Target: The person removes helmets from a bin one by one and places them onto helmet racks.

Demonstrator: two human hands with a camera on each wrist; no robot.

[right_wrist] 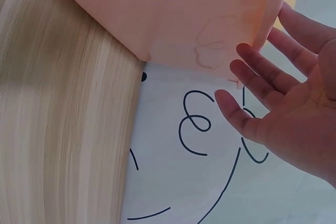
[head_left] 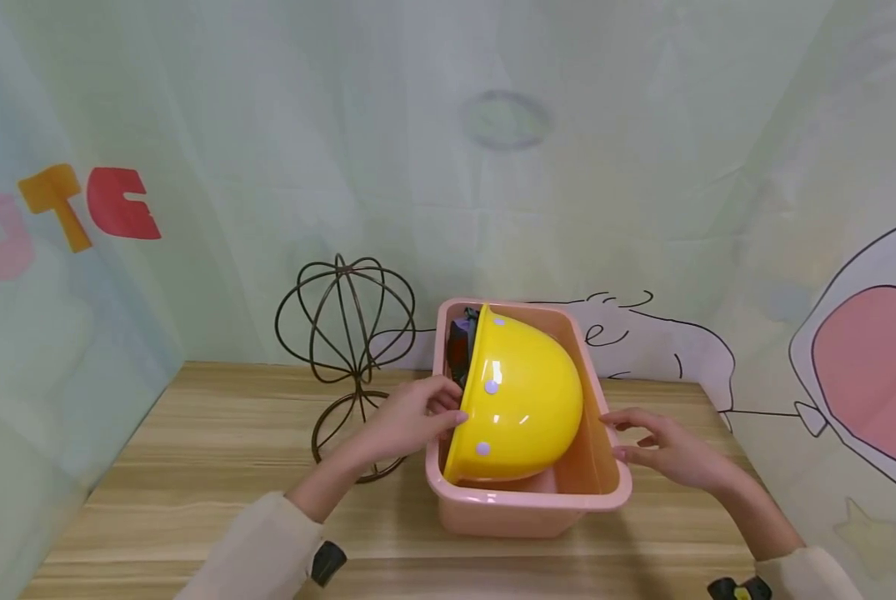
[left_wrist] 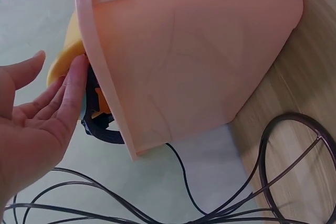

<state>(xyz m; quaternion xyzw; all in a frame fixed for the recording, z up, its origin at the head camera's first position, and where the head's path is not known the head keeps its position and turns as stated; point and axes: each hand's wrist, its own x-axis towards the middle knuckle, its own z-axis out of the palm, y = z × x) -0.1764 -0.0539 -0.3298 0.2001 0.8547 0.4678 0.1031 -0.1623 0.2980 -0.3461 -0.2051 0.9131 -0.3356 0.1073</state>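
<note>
A yellow helmet (head_left: 526,396) with pale round dots lies on its side in a pink plastic bin (head_left: 526,500), its rim facing left. My left hand (head_left: 417,412) is at that rim, fingers against its edge; in the left wrist view the thumb stands apart from the helmet. Dark straps (left_wrist: 100,124) show beside those fingers, and the helmet's inside is mostly hidden. At the bin's right edge, my right hand (head_left: 665,446) has its fingers extended, the fingertips at or very near the outer rim. Nothing is gripped by that hand.
Left of the bin stands a dark wire stand (head_left: 346,333) with a rounded cage top and ring base, close to my left forearm. Everything rests on a wood-grain table (head_left: 215,467). A printed curtain (head_left: 387,150) hangs behind and along the sides.
</note>
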